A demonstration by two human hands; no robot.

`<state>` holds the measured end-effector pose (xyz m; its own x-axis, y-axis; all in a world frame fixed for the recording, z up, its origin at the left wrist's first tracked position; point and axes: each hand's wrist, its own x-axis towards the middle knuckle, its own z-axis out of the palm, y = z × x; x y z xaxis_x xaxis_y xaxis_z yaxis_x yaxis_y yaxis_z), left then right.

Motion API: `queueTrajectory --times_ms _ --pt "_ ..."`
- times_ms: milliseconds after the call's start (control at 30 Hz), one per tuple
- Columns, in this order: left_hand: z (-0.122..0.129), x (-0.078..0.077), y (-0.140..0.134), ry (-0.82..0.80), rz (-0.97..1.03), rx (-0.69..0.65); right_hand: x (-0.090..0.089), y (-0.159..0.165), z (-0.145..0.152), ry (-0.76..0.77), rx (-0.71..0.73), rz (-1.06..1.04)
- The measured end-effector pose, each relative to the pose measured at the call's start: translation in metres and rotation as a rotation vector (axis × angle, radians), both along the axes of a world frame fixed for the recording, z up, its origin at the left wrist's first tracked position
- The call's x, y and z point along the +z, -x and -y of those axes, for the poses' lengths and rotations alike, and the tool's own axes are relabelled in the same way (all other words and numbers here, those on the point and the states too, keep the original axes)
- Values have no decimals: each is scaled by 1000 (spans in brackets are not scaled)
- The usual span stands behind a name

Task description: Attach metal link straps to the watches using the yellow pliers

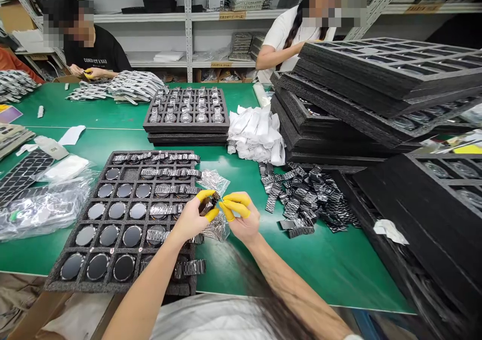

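My left hand (194, 217), with yellow finger cots, pinches a dark watch part (208, 205), perhaps a watch head; its far side is hidden. Close against it, my right hand (241, 215), also in yellow finger cots, has its fingertips pinched together at the part's edge. A thin, light sliver shows there, too small to name. Beneath and behind the hands lie clear bags of small metal pins (214, 180). Left of them is a black foam tray (98, 177) with round watch heads (117, 210), several with black link bands (176, 173) attached.
A heap of loose black watch bands (301, 194) lies to the right. Tall stacks of foam trays (339, 79) crowd the right side. Behind are another filled tray (186, 111) and crumpled white wrappings (256, 134). Two people sit across the green table (241, 177).
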<state>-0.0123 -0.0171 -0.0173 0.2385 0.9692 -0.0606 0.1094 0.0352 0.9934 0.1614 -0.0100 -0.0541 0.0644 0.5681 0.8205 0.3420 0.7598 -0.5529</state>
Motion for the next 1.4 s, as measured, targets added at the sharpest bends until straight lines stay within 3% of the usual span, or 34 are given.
queueTrajectory --times_ms 300,367,500,567,767,1000,1233,1400 --pt "0 -3 2 5 -7 15 -2 2 -1 116 -14 -32" --pt "1 -1 2 12 -2 -2 -2 2 -3 265 68 -128" --pt "1 3 1 26 35 -47 -2 -1 -9 668 388 -369" --pt "1 4 0 47 68 -54 -4 -2 -10 758 470 -418" --pt "1 3 -1 104 126 -32 -12 2 -9 728 422 -415" --pt "3 12 1 212 190 -54 -5 -5 -11 704 596 -383" --pt "5 15 4 295 212 -155 -6 -9 -14 639 613 -303" --pt "-1 4 9 120 180 -12 0 0 -6 743 648 -683"
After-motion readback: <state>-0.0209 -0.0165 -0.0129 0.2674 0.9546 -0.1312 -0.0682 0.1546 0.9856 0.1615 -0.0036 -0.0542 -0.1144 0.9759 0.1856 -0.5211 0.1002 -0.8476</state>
